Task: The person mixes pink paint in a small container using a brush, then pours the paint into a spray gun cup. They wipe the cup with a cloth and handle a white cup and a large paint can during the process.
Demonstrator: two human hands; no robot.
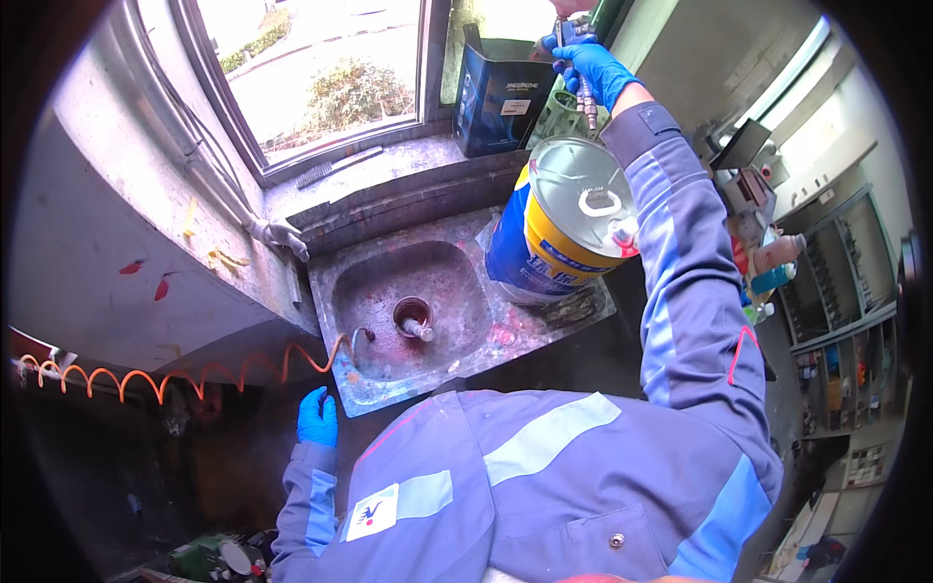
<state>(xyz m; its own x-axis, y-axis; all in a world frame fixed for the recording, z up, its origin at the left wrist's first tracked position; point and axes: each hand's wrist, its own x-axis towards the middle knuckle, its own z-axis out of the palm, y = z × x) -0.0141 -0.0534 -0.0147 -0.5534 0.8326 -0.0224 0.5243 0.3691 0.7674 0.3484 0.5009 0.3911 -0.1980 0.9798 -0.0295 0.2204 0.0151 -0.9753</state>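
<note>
head view: a grimy, paint-specked sink (364, 374) beneath a bright window (326, 83), with greenery and pale paving outside. on the sill, a dark brush-like tool (340, 167) and a black-and-blue box (501, 102). from the left, in loose loops toward the sink, an orange coiled hose (201, 382). deeper in the room on the right, cluttered shelves (850, 272) and, nearer, a teal bottle (773, 279).

in the blue-gloved right hand (601, 75), up near the top edge of the view: a snug, narrow grip curled around a metal tool (587, 105). low down, just beside the sink's near left corner, the blue-gloved left hand (318, 420), loosely bent at the fingers; too dark there to make out anything held.

as for the metal tool: silvery and slim at the lower end, with stepped fittings pointing downward; darker and bluish higher up, partly hidden by the glove. seen just beyond the far rim of a blue-and-yellow drum (530, 238), upright at the sink's right end, with a grey lid (573, 180), a pale ring handle (600, 203) and a touch of red near the sleeve.
</note>
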